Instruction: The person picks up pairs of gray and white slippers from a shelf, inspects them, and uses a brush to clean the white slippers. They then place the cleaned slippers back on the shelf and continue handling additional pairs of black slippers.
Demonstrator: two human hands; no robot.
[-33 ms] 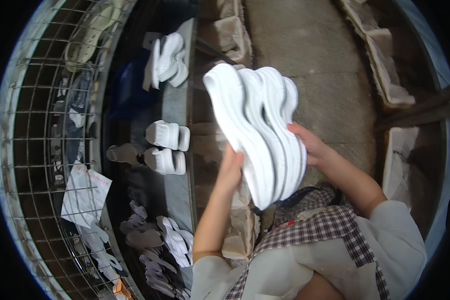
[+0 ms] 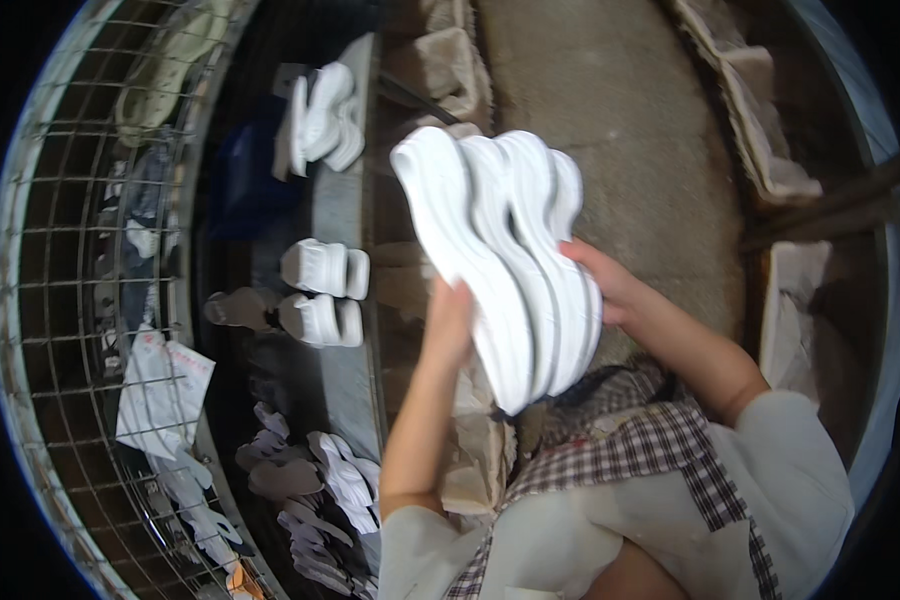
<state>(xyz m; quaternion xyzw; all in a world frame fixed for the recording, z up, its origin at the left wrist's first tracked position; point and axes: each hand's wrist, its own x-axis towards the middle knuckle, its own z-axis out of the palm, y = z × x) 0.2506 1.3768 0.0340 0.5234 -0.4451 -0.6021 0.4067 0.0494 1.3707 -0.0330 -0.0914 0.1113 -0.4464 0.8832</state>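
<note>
A bundle of white shoe soles point(image 2: 490, 270), several pressed side by side with wavy edges, is held up in front of my body. My left hand point(image 2: 450, 315) grips the bundle's left side, with the thumb against the nearest sole. On the opposite side my right hand point(image 2: 605, 285) is closed round the outer sole, and some of its fingers are hidden. The soles stand tilted, their far ends leaning to the left. Both hands share the one bundle.
At left, a metal ledge point(image 2: 345, 215) carries white soles point(image 2: 330, 120) and a pair of white-soled shoe pieces point(image 2: 320, 270). More grey and white soles point(image 2: 345, 480) lie nearer. A wire grid point(image 2: 70, 300) with a hanging paper point(image 2: 165, 390) stands farther left. Cloth-lined bins point(image 2: 795, 310) line the right.
The bundle and both hands sit slightly farther left in the picture, and the surroundings at left have shifted the same way. Both hands keep their hold.
</note>
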